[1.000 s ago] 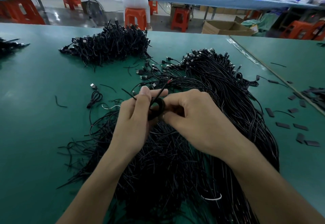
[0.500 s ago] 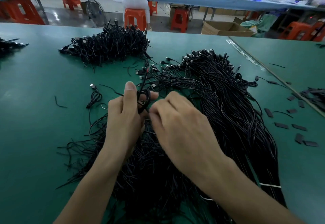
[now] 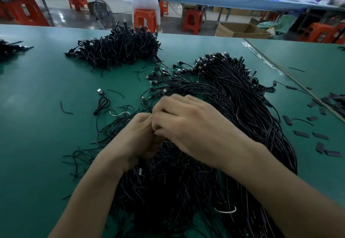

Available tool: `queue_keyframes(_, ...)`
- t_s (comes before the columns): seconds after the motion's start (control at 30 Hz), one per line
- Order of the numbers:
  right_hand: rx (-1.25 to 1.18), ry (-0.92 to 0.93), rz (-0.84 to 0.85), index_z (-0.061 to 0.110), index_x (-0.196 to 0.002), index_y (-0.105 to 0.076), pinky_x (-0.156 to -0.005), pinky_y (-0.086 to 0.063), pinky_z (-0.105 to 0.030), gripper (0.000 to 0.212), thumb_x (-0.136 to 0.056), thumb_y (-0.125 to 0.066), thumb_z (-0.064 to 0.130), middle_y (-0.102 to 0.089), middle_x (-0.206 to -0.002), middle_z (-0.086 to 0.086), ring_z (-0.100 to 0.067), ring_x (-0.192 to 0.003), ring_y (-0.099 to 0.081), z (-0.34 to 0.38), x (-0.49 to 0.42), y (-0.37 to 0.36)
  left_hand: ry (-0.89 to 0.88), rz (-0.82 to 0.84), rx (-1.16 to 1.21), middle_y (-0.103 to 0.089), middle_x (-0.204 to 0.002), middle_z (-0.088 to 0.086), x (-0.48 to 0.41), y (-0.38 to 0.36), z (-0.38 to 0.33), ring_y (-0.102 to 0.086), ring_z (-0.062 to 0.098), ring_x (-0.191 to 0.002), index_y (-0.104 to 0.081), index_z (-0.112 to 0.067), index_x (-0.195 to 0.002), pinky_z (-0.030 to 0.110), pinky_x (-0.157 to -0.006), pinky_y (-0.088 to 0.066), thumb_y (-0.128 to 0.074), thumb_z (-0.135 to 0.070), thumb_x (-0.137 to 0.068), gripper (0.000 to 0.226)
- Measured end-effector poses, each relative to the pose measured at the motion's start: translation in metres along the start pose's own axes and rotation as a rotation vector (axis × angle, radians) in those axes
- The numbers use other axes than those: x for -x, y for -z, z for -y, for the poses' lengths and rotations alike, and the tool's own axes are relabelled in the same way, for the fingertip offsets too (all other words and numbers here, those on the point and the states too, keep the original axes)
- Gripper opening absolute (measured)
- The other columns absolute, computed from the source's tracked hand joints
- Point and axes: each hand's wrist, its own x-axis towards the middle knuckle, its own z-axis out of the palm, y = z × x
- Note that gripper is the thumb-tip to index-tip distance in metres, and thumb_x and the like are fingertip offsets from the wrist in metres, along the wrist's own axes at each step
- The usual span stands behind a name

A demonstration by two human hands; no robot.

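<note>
My left hand (image 3: 138, 137) and right hand (image 3: 188, 124) touch at the centre of the frame, fingers curled. I cannot tell what they hold, since it is hidden between them. Directly beneath them spreads a large heap of loose black USB cables (image 3: 233, 97) on the green table (image 3: 37, 135). A smaller pile of bundled black cables (image 3: 119, 51) lies at upper left.
</note>
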Motion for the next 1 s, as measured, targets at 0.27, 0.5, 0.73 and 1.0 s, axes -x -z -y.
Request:
queue_keyframes(0.27,-0.377,-0.245,0.071,0.017,-0.093,-0.065,-0.083,-0.050,-0.038,0.009,-0.097,-0.061,0.024,-0.057,-0.102,0.004,-0.018,-0.090,-0.058,-0.014,-0.003,-0.005,0.166,0.139,0.135,-0.028,-0.052,-0.006,-0.001,0.002,0.003,-0.015,0.009,-0.040,-0.051,-0.025,-0.047,0.012,-0.034,-0.018,-0.035,-0.040,-0.088,0.047)
queue_keyframes(0.5,-0.517,-0.245,0.060,0.022,-0.090,-0.065,-0.076,-0.048,-0.027,0.005,-0.092,-0.069,0.026,-0.062,-0.089,0.010,-0.007,-0.083,-0.057,-0.023,0.001,-0.003,0.117,0.442,-0.084,-0.033,-0.050,-0.008,0.002,0.007,-0.010,-0.022,0.006,-0.037,-0.065,-0.026,-0.056,0.013,-0.039,-0.016,-0.077,-0.035,-0.070,0.021)
queue_keyframes(0.73,-0.485,-0.235,0.089,0.024,-0.098,-0.071,-0.079,-0.052,-0.035,0.011,-0.089,-0.073,0.031,-0.061,-0.089,0.012,-0.007,-0.084,-0.058,-0.024,0.005,-0.006,-0.083,0.389,-0.217,-0.041,-0.057,-0.004,0.007,0.003,-0.004,-0.027,0.009,-0.042,-0.061,-0.004,-0.090,0.018,-0.038,-0.025,-0.072,-0.019,-0.092,0.019)
queue_keyframes(1.0,-0.240,-0.135,0.087,0.019,-0.096,-0.065,-0.091,-0.046,-0.028,0.015,-0.098,-0.058,0.032,-0.059,-0.095,0.006,-0.015,-0.091,-0.053,-0.020,0.007,-0.003,-0.096,0.362,-0.153,-0.033,-0.053,-0.007,0.006,0.000,-0.002,-0.021,0.012,-0.043,-0.065,-0.021,-0.076,0.019,-0.038,-0.022,-0.068,-0.020,-0.095,0.019)
